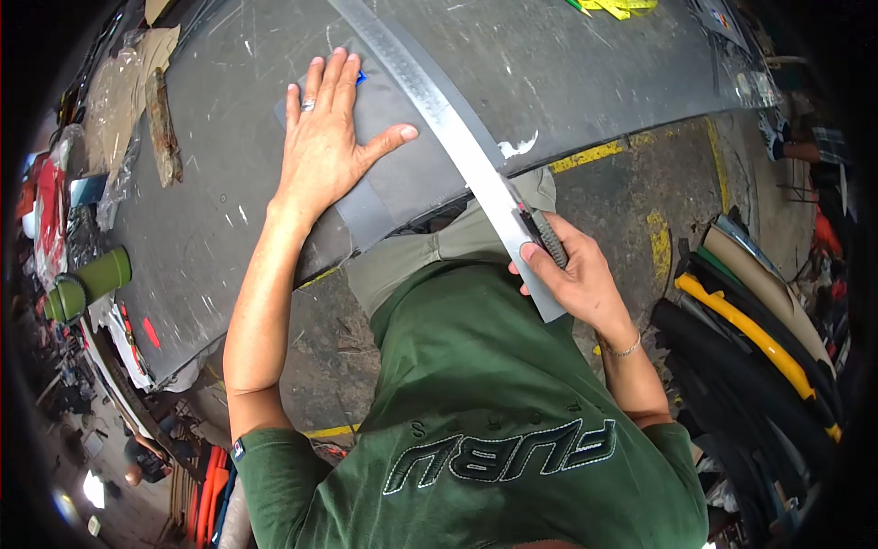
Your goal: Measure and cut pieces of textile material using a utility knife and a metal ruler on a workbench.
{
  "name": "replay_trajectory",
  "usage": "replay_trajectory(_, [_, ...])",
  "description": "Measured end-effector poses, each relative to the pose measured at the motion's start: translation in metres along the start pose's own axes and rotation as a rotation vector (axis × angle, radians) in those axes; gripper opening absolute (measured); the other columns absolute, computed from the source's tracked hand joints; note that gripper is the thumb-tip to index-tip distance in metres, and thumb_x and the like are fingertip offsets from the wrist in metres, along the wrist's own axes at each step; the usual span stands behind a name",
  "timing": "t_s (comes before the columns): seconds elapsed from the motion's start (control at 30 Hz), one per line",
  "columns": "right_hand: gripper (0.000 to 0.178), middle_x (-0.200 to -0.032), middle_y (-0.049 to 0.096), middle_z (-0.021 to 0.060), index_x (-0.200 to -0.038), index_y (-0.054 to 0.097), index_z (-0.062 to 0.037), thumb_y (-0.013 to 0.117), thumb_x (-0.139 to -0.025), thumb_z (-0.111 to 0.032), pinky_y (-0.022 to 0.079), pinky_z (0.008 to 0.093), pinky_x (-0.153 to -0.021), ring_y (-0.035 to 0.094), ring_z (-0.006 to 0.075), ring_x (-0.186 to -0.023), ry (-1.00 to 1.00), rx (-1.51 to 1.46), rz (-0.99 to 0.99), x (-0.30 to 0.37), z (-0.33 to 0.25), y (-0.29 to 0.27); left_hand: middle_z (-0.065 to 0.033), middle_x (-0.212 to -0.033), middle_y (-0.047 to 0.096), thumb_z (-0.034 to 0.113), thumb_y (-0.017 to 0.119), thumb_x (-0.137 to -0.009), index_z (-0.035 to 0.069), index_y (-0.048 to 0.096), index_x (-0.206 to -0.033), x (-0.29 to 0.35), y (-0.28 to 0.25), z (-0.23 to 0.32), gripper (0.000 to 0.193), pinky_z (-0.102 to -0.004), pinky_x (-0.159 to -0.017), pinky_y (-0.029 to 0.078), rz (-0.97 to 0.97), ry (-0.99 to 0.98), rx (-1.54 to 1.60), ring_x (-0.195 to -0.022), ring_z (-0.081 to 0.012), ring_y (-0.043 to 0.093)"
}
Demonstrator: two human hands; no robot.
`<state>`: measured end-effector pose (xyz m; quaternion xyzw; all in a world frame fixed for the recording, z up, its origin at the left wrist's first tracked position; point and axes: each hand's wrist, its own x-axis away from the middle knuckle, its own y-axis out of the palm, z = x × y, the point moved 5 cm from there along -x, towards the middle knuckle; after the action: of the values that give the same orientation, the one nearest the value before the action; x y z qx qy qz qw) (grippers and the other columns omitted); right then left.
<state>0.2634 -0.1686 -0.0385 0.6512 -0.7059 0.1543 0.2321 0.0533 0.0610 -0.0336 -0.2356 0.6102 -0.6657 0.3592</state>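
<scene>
My left hand (326, 151) lies flat with fingers spread on a grey sheet of material (393, 174) at the table's near edge. A small blue mark (361, 77) peeks out beside its fingertips. A long metal straightedge (439, 119) runs across the sheet and sticks out past the table edge toward my body. My right hand (583, 284) is closed around the straightedge's near end and a utility knife (549, 240) with a grey ribbed handle. The knife rests along the straightedge's right side; its blade tip is too small to make out.
The dark, scratched worktable (229, 101) carries a green bottle (96, 274), a brown stick-like piece (163, 128), plastic wrap (110, 82) and a yellow item (622, 7). Rolls of material (759, 320) stand to my right. Another person's leg (803, 151) shows at far right.
</scene>
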Motion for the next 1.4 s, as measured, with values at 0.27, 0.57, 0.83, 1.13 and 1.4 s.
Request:
replay_trajectory(0.27, [0.035,-0.101,0.070,0.0067,-0.130,0.063,0.0012,0.066,-0.104,-0.022,0.056,0.0272,-0.071,0.067,0.0104,-0.084,-0.055,0.306,0.041,0.002,0.007,-0.014,-0.0202,-0.168,0.029,0.076,0.064,-0.086,0.001,0.032,-0.160,0.000,0.001,0.007,0.111,-0.0581,-0.128,0.012,0.004,-0.029,-0.023,-0.159,-0.0359,0.018])
replay_trajectory(0.57, [0.038,-0.097,0.070,0.0048,-0.125,0.066,0.0017,0.068,-0.104,-0.030,0.052,0.0289,-0.083,0.064,0.0110,-0.092,-0.174,0.376,0.147,-0.031,-0.004,-0.011,-0.0247,-0.167,0.029,0.071,0.060,-0.093,-0.002,0.036,-0.158,-0.029,-0.003,0.004,0.100,-0.0520,-0.129,0.017,-0.003,0.060,0.136,-0.157,-0.0380,0.024])
replay_trajectory(0.83, [0.029,-0.089,0.069,0.0074,-0.117,0.064,0.0020,0.071,-0.101,-0.022,0.058,0.0292,-0.064,0.069,0.0132,-0.076,-0.027,-0.058,0.051,-0.030,0.006,-0.005,-0.0251,-0.160,0.041,0.072,0.072,-0.083,-0.003,0.047,-0.150,-0.030,0.000,0.005,0.103,-0.0522,-0.128,0.021,0.092,0.011,0.149,-0.153,-0.0373,0.033])
replay_trajectory(1.13, [0.028,-0.088,0.068,0.0056,-0.114,0.064,0.0013,0.071,-0.101,-0.022,0.057,0.0292,-0.068,0.069,0.0124,-0.077,-0.129,0.143,0.058,-0.031,0.004,-0.013,-0.0255,-0.159,0.042,0.073,0.075,-0.079,-0.003,0.048,-0.148,-0.033,-0.001,0.005,0.106,-0.0541,-0.127,0.021,0.103,0.095,0.083,-0.152,-0.0381,0.034])
replay_trajectory(1.4, [0.029,-0.095,0.073,0.0118,-0.113,0.064,0.0017,0.072,-0.101,-0.024,0.060,0.0307,-0.071,0.073,0.0171,-0.081,0.031,-0.054,0.086,-0.048,-0.003,0.001,-0.0215,-0.160,0.042,0.058,0.084,-0.079,-0.001,0.046,-0.151,-0.030,-0.002,0.008,0.101,-0.0536,-0.127,0.021,0.086,0.066,0.158,-0.153,-0.0371,0.033])
